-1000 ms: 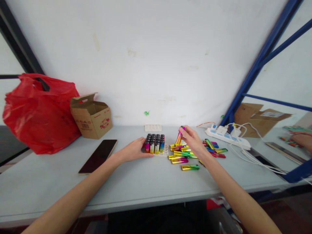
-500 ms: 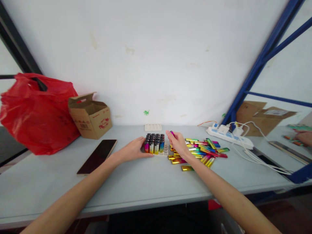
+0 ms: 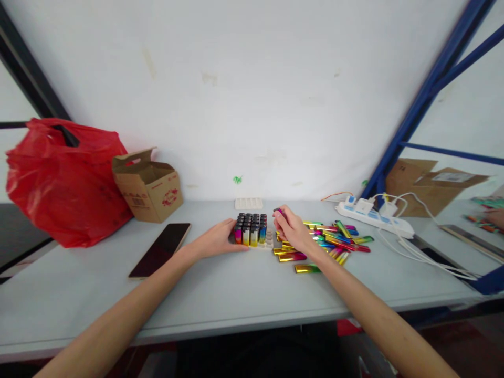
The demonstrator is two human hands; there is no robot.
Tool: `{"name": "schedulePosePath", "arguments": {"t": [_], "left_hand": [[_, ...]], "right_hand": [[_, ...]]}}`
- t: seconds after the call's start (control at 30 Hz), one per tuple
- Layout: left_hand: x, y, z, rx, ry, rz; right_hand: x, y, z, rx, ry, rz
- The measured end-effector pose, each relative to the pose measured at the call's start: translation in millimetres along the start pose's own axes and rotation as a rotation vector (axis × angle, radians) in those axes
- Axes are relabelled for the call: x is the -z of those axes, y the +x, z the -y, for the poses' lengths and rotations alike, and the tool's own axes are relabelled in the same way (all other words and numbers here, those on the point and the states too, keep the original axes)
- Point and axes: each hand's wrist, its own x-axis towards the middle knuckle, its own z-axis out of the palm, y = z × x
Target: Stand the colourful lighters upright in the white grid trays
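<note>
One lighter (image 3: 279,211), pinched in your right hand (image 3: 293,231) (mostly hidden), has moved from the pile (image 3: 334,241) toward the tray's (image 3: 268,246) bare right slots (image 3: 270,236); your left hand (image 3: 214,239) curves half-open around its filled left end.

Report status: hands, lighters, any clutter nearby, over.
Left hand at left side of upright lighters. Right hand gripping one lighter, right of the tray. Loose lighters strewn near right hand.

Bare hands (image 3: 214,240), bare forearms (image 3: 149,293)
</note>
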Motion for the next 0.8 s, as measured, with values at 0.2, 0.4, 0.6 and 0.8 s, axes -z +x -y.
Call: {"name": "schedulePosePath", "arguments": {"t": [0.2, 0.4, 0.6, 0.8], "left_hand": [[0.8, -0.7, -0.2, 0.015, -0.067, -0.006], [-0.2, -0.2, 1.9, 0.015, -0.075, -0.002], [1.9, -1.5, -2.8, 0.002, -0.059, 0.004], [1.1, -2.0, -1.8, 0.023, -0.023, 0.014]], "right_hand": [[7.0, -7.2, 11.7, 0.330, -0.344, 0.108], [1.4, -8.8, 3.3, 0.236, -0.285, 0.170], [1.1, -11.7, 1.9, 0.169, -0.194, 0.261], [-1.3, -12.5, 13.4, 0.283, -0.281, 0.242]]}}
